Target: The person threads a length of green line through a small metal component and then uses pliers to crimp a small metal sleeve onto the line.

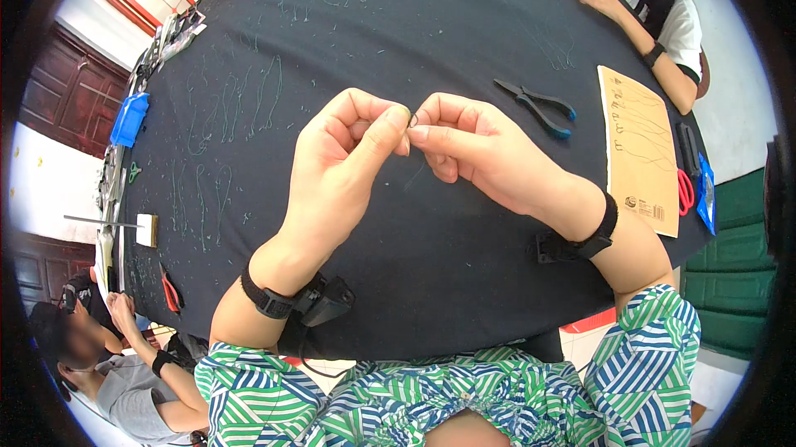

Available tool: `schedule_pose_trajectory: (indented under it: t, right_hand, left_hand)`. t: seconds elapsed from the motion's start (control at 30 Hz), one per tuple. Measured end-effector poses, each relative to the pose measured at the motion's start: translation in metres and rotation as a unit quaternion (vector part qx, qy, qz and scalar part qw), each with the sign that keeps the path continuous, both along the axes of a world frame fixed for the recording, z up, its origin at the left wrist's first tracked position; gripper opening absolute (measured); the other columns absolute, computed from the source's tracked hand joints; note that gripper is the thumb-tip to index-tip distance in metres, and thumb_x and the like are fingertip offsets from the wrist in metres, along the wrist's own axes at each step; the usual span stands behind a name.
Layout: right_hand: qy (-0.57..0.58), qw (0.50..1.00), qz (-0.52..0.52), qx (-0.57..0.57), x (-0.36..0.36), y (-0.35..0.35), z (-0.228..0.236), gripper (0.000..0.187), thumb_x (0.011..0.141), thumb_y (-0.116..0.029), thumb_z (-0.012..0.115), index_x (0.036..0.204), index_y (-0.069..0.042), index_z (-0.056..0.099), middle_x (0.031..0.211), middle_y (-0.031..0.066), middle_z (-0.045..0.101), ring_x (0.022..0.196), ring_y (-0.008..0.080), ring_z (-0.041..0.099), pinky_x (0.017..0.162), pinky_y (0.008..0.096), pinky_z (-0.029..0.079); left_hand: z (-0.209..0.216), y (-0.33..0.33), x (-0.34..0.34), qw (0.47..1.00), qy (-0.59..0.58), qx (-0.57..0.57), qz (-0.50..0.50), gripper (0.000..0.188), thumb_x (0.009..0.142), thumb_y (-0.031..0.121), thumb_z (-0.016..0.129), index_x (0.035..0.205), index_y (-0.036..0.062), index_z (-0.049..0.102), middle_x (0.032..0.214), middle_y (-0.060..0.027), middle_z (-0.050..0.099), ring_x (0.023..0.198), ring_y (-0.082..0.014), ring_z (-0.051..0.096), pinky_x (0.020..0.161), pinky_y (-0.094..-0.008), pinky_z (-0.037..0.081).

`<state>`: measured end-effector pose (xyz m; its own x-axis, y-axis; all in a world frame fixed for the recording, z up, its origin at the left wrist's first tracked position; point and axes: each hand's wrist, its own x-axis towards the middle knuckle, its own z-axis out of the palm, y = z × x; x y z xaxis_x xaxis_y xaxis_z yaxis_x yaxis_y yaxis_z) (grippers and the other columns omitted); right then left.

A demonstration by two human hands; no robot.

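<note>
My left hand (pixel 344 161) and my right hand (pixel 481 144) meet above the middle of the black-covered table, both closed in a pinch. Between their fingertips is a small dark curved hook (pixel 413 120), partly covered by the fingers. A faint thin green thread (pixel 419 172) shows just below the hands; whether it joins the hook I cannot tell. Right of my right hand lie dark pliers with blue grip ends (pixel 543 107), jaws pointing up and left. Further right, a brown card (pixel 638 157) bears several small dark hooks with long thin lines.
Many green threads (pixel 224 107) and scraps are strewn over the black cloth (pixel 398 281). Red-handled pliers (pixel 171 291), a wide brush (pixel 147 230) and a blue bin (pixel 129 119) are at left. Red scissors (pixel 685 191) and a blue packet (pixel 706 194) edge the right. Other people sit around.
</note>
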<state>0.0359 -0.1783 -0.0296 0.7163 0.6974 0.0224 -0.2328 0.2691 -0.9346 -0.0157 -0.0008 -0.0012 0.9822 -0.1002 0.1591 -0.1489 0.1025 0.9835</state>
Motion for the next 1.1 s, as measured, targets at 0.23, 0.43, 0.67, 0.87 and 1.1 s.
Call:
schedule_pose_trajectory:
  t: [0.23, 0.43, 0.67, 0.87, 1.1]
  right_hand:
    - [-0.134, 0.988, -0.075, -0.022, -0.006, -0.001, 0.003, 0.013, 0.091, -0.017, 0.066, 0.088, -0.005, 0.060, 0.070, -0.0044, 0.056, 0.059, 0.0009, 0.045, 0.050, 0.0191, 0.034]
    - [-0.274, 0.949, -0.136, -0.077, -0.007, -0.006, 0.016, 0.013, 0.089, -0.014, 0.066, 0.085, -0.002, 0.062, 0.057, -0.0090, 0.045, 0.052, -0.0009, 0.036, 0.047, 0.0216, 0.026]
    - [-0.459, 0.846, -0.199, -0.185, -0.004, -0.013, 0.033, 0.007, 0.086, -0.005, 0.070, 0.092, -0.003, 0.067, 0.055, -0.0093, 0.030, 0.051, 0.0017, 0.026, 0.049, 0.0232, 0.023]
    - [-0.448, 0.860, -0.167, -0.179, 0.007, -0.017, 0.035, 0.008, 0.089, -0.009, 0.067, 0.095, -0.004, 0.066, 0.058, -0.0082, 0.035, 0.054, 0.0021, 0.032, 0.051, 0.0222, 0.026]
    - [-0.116, 0.991, -0.018, -0.069, 0.009, -0.010, 0.021, 0.012, 0.095, -0.016, 0.063, 0.094, -0.005, 0.059, 0.073, -0.0066, 0.052, 0.065, 0.0006, 0.043, 0.057, 0.0187, 0.034]
  left_hand:
    - [-0.001, 0.004, 0.002, 0.999, -0.037, 0.018, 0.019, 0.011, 0.096, 0.011, 0.061, 0.098, 0.0009, 0.058, 0.082, -0.0022, 0.064, 0.077, -0.0045, 0.059, 0.070, -0.0189, 0.046]
    - [-0.004, 0.004, 0.003, 0.994, -0.081, 0.059, 0.036, 0.007, 0.095, 0.007, 0.061, 0.096, 0.0009, 0.057, 0.082, -0.0026, 0.064, 0.074, -0.0029, 0.059, 0.066, -0.0166, 0.046]
    - [-0.005, 0.004, 0.003, 0.979, -0.118, 0.146, 0.074, 0.008, 0.093, 0.006, 0.064, 0.091, 0.0013, 0.058, 0.073, 0.0004, 0.064, 0.058, 0.0028, 0.048, 0.052, -0.0143, 0.037]
    - [-0.008, 0.008, 0.003, 0.970, -0.142, 0.188, 0.053, 0.008, 0.093, 0.007, 0.064, 0.090, 0.0013, 0.058, 0.070, 0.0015, 0.063, 0.055, 0.0037, 0.045, 0.049, -0.0146, 0.033]
    - [-0.002, 0.003, -0.002, 0.992, -0.100, 0.083, 0.005, 0.007, 0.095, 0.006, 0.061, 0.094, 0.0013, 0.056, 0.076, -0.0002, 0.062, 0.064, 0.0010, 0.052, 0.056, -0.0144, 0.039]
